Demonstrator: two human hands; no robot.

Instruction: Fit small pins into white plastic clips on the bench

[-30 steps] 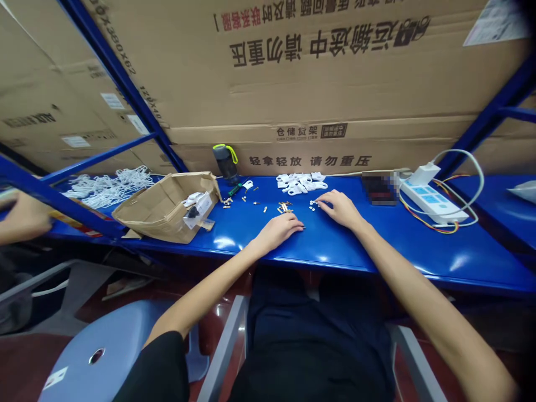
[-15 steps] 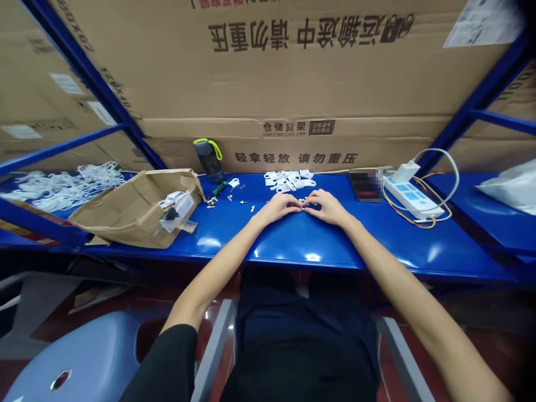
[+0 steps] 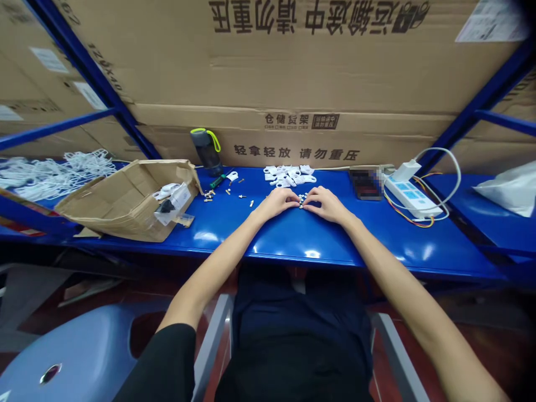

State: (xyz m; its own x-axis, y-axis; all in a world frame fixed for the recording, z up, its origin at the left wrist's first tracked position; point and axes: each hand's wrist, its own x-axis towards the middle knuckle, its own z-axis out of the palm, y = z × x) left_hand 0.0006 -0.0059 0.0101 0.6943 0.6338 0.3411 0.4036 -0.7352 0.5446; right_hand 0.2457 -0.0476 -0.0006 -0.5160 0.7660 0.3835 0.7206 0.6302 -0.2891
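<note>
Small white pieces (image 3: 302, 197) lay on the blue tabletop (image 3: 310, 240), at 12 o'clock from the wearer, in the gap between the left hand (image 3: 278, 202) and the right hand (image 3: 324, 205). Both hands were narrow, thumbs and fingers drawn in towards each other around a tiny piece (image 3: 300, 206); I could not tell which of them, if either, gripped it.

For bits so small, a light pinch from both sides seemed best, with the wrists low and steady and the piece kept close over the tabletop so that a slip cost little. Pressing too hard could have flicked it away, and a wide sweep of the fingers could have scattered its neighbours. Turning it slowly between the fingertips would have kept both faces easy to check.

A pile of white plastic parts (image 3: 288, 176) sat beyond the hands at 12 o'clock, the open carton (image 3: 125, 204) was at 9 o'clock, the bottle (image 3: 208, 153) at 10, and the power strip (image 3: 412, 195) at 3.

One second earlier, the left hand had rested well apart from the right, nearer the front edge, with brass-coloured bits showing beyond it. Now the hands were close together, and the left one hid the place of that pile.
</note>
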